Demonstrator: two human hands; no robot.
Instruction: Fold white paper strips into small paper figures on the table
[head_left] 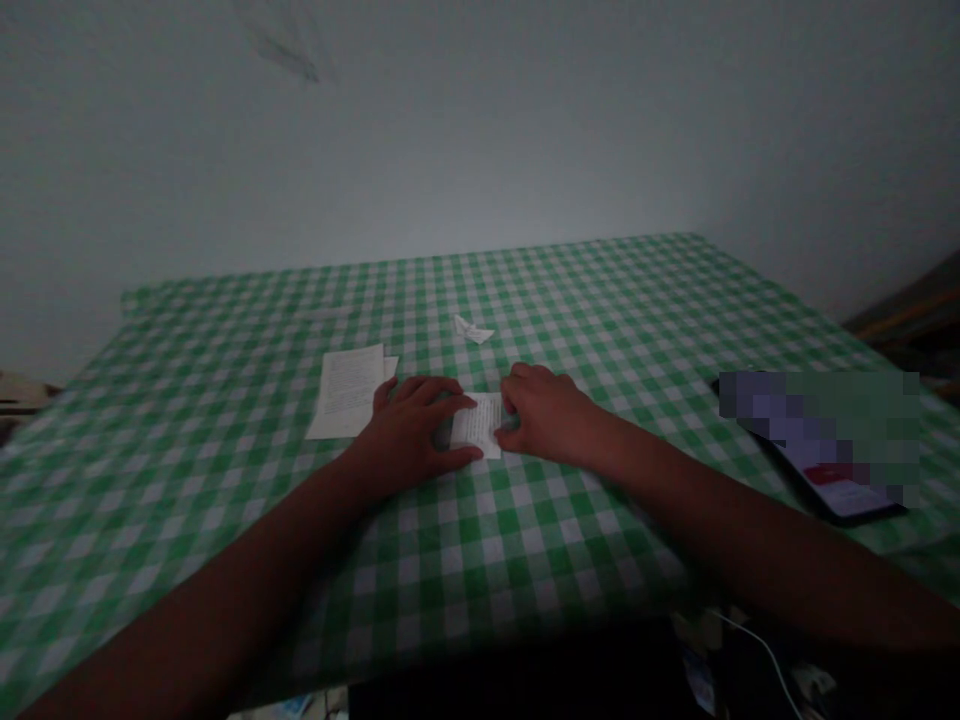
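**both hands at a slip of paper point(474, 425) on the checked cloth point(525, 560)**

the slip lies flat on the green and white cloth, near the middle of the table, between the two hands. the left hand point(412, 430) is open, its fingers spread and resting across the slip's left edge. the right hand point(547, 415) sits against the right edge with its fingers bent, though whether it grips the paper i can't tell. a written sheet point(345, 392) lies just left of them, a small folded paper point(472, 328) sits farther off, and a phone point(840, 480), partly blurred, lies well to the right.
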